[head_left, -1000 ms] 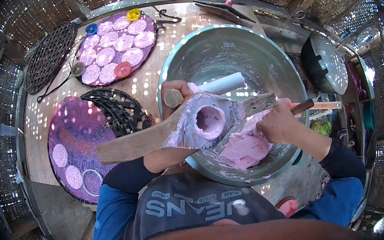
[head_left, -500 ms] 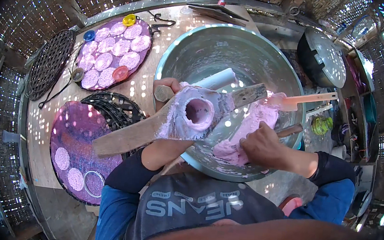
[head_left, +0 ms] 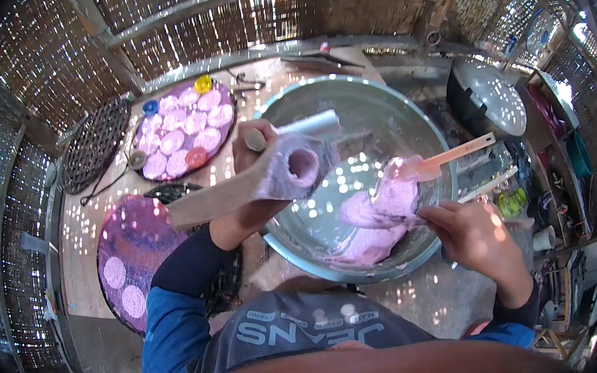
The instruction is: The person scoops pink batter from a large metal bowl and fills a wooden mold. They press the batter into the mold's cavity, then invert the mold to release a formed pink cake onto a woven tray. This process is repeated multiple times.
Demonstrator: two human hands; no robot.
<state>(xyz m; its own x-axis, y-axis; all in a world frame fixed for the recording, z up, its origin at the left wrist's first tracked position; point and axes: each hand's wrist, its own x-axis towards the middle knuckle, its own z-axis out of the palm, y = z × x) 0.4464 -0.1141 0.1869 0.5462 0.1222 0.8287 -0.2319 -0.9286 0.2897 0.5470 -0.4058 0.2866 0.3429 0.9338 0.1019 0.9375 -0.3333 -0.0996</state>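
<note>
From the head view I see my left hand (head_left: pixel 256 154) raised over the near-left rim of the big steel bowl (head_left: pixel 366 113), forearm coming up from the lower left in a dark blue sleeve. Its fingers are closed around a wooden mould board (head_left: pixel 239 193) smeared with purple batter, with a round hole near its upper end; the board slants down toward the left, its free end over the counter (head_left: pixel 87 236). A grey tube (head_left: pixel 311 124) sticks out above that hand, and I cannot tell how it is held.

My right hand (head_left: pixel 471 234) sits at the bowl's right rim, wrist bent inward, fingers closed on something thin, but I cannot tell exactly what. An orange-handled spatula (head_left: pixel 443 159) leans in the bowl, its blade buried in the purple dough (head_left: pixel 379 218) that lies against the bowl's right and near wall.

On the counter to the left, a round tray (head_left: pixel 186 129) carries pale purple discs, and a nearer round tray (head_left: pixel 130 256) holds a few discs at its lower edge. A black grid rack (head_left: pixel 96 143) lies further left.
</note>
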